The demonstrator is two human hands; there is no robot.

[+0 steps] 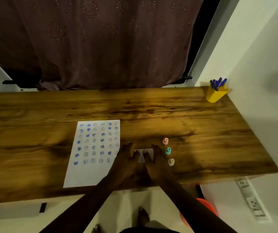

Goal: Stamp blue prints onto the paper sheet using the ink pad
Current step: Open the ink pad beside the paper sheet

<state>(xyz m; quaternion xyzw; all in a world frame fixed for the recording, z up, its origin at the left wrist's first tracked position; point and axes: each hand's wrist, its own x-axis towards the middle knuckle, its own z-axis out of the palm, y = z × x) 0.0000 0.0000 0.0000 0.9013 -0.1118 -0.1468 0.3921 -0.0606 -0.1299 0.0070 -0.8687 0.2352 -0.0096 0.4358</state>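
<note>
I had both my left hand [128, 158] and right hand [153, 157] pinching the white ink pad [142, 154] near the desk's [202, 125] front edge, probably to open or steady it.

Blue prints [93, 142], white paper sheet [84, 175]
</note>
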